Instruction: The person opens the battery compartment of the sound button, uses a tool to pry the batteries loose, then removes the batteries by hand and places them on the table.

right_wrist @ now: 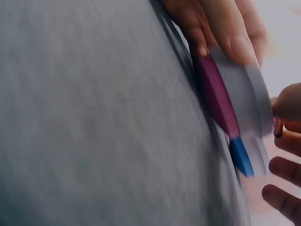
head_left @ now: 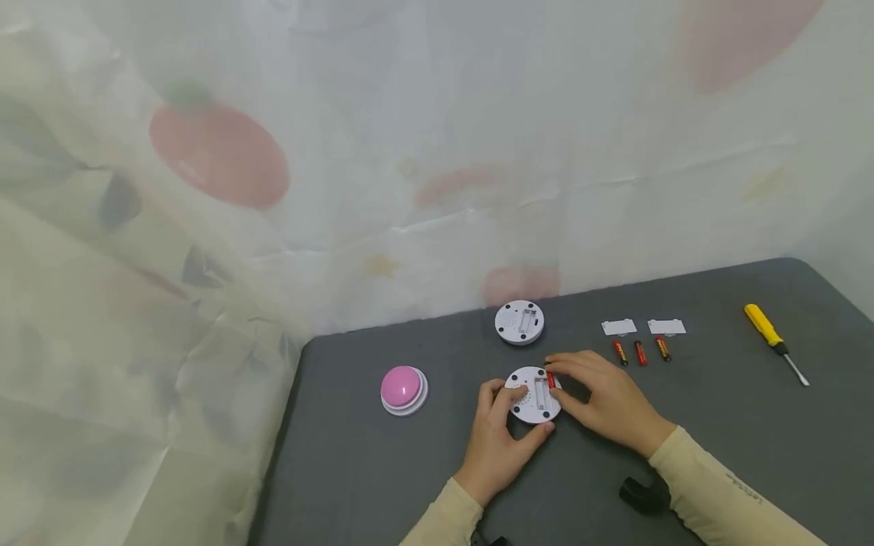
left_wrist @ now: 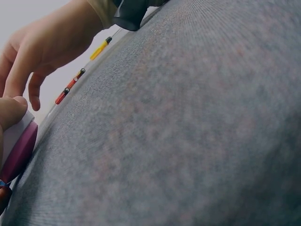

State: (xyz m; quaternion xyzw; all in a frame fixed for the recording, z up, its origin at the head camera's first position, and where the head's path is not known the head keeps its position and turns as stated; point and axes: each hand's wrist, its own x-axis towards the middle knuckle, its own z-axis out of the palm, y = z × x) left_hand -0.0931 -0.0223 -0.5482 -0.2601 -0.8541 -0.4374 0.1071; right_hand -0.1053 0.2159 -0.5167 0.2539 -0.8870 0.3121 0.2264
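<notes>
A round push button (head_left: 529,406) lies face down near the front middle of the table, its white underside showing a battery slot. My left hand (head_left: 501,447) grips its left side and near edge, thumb and fingers spread round the rim. Between the fingertips of my right hand (head_left: 611,398) is a red battery (head_left: 550,379), pinched over the right side of the slot. In the right wrist view, the button's purple-pink dome (right_wrist: 218,99) faces the table, and the battery (right_wrist: 278,127) shows as a small red end between the fingers.
Behind stands another upturned button (head_left: 519,322); a pink-domed button (head_left: 401,387) sits upright at left. Rightward lie two white covers (head_left: 619,327), three batteries (head_left: 640,353) and a yellow screwdriver (head_left: 765,324). A patterned curtain (head_left: 410,152) hangs along the table's far edge.
</notes>
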